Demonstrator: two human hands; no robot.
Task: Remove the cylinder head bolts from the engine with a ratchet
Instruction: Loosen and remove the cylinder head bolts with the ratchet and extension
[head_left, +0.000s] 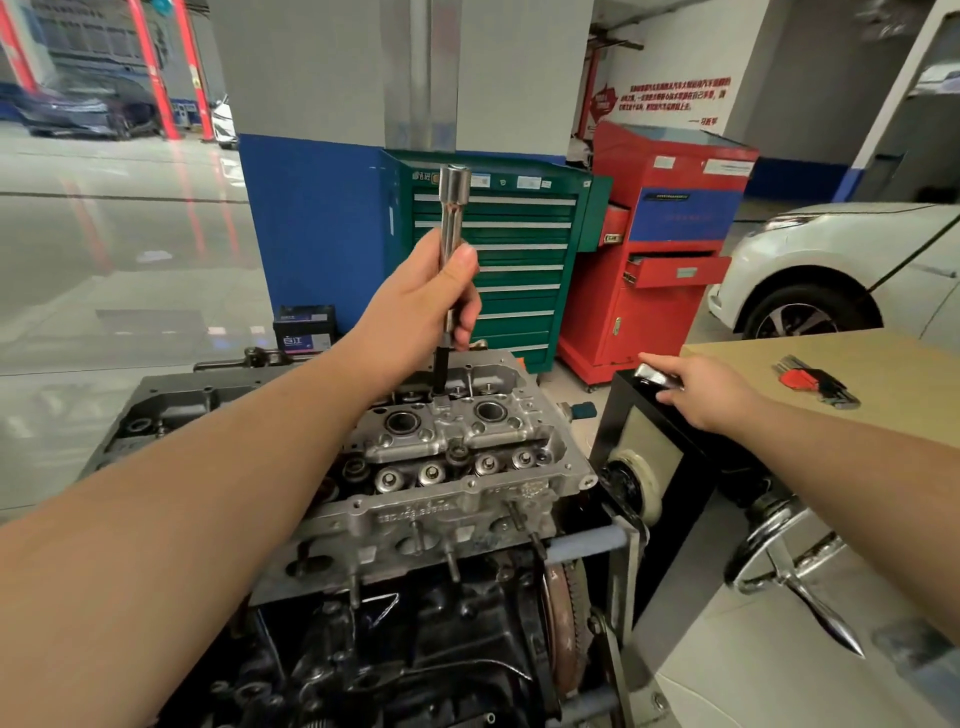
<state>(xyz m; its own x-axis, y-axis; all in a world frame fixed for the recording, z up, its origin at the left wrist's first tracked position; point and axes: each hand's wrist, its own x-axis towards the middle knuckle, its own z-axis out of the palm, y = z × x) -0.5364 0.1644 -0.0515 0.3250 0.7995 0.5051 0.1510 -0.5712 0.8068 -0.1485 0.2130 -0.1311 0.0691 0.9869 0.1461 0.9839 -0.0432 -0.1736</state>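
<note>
The left hand (426, 306) is wrapped around a long shiny extension bar (451, 249) that stands straight up. The dark lower end of the bar goes down into the cylinder head (447, 467), which sits on top of the engine (395, 649) in the middle. Behind it stand a green tool cabinet (498, 260) and a red one (670, 249). On the right, the right hand (701, 389) curls its fingers around a silver ratchet (655, 375) lying on a black box (649, 447)
</note>
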